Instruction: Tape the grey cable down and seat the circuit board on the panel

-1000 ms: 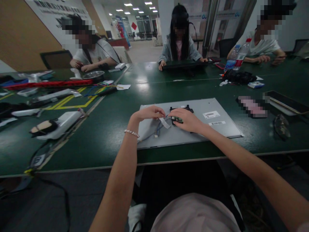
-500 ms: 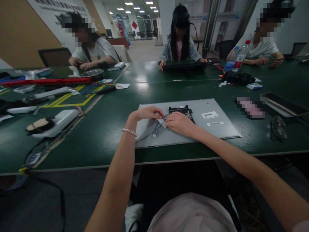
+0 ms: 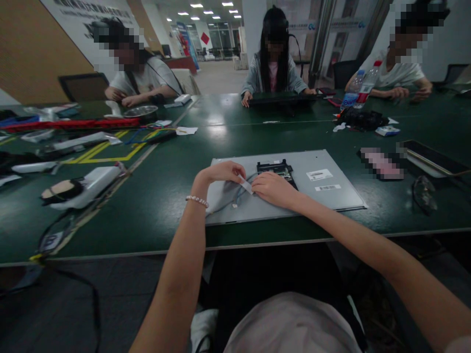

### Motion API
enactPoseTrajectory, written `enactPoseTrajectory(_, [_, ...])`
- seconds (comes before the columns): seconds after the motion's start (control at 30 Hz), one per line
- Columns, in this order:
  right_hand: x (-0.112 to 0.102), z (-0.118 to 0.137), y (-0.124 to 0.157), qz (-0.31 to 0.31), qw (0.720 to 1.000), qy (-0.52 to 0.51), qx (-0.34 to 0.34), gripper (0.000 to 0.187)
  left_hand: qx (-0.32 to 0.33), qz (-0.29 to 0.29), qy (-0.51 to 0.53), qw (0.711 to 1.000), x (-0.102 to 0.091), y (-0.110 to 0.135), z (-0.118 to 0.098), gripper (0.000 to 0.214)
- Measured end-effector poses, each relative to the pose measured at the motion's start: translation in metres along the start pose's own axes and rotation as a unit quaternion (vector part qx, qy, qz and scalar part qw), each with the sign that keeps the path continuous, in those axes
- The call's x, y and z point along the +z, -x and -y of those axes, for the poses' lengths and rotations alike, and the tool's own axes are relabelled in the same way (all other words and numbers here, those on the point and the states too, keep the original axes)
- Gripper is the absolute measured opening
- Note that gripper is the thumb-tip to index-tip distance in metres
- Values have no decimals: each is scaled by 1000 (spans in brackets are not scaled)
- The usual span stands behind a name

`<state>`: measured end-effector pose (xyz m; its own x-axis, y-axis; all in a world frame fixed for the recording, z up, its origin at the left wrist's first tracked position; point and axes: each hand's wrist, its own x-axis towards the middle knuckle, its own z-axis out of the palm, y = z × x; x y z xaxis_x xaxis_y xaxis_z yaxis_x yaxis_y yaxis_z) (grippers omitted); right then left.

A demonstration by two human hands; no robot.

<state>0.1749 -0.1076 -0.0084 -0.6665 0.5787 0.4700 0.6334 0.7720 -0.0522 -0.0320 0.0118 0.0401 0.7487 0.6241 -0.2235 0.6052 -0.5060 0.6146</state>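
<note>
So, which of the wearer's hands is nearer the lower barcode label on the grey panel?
Right. The right hand is left of the lower barcode label; the left hand is farther left, at the white strip.

Display panel [image 3: 331,200] lies on counter [image 3: 147,211]; cable [image 3: 237,198] on panel's left part, two labels [image 3: 320,175] on right part; bottles [image 3: 368,86] behind, farther right.

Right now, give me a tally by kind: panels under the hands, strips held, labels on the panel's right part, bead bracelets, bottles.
Panel: 1
Strip: 1
Labels: 2
Bracelet: 1
Bottles: 2
Total: 7
</note>
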Motion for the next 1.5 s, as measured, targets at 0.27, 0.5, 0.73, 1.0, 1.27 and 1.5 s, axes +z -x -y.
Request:
enactPoseTrajectory(0.27, [7, 2, 1, 25, 998, 12, -60, 27, 30, -11, 6, 999, 2, -7, 16, 25])
enactPoseTrajectory(0.5, [-1, 10, 2, 59, 994, 36, -81, 28, 23, -47, -20, 998, 0, -6, 19, 23])
enactPoseTrajectory(0.73, [-14, 17, 2, 62, 996, -21, -58, 24, 53, -58, -59, 995, 2, -5, 9, 16])
enactPoseTrajectory(1.0, [-11, 14, -1, 59, 996, 1, -64, 24, 51, 5, -47, 998, 6, -7, 5, 20])
enactPoseTrajectory(1.27, [-13, 15, -1, 68, 996, 12, -59, 20, 22, 24, -17, 999, 7, -6, 7, 13])
enactPoseTrajectory(1.5, [-18, 15, 2, 85, 994, 48, -48, 21, -7, -1, -83, 997, 11, -9, 1, 29])
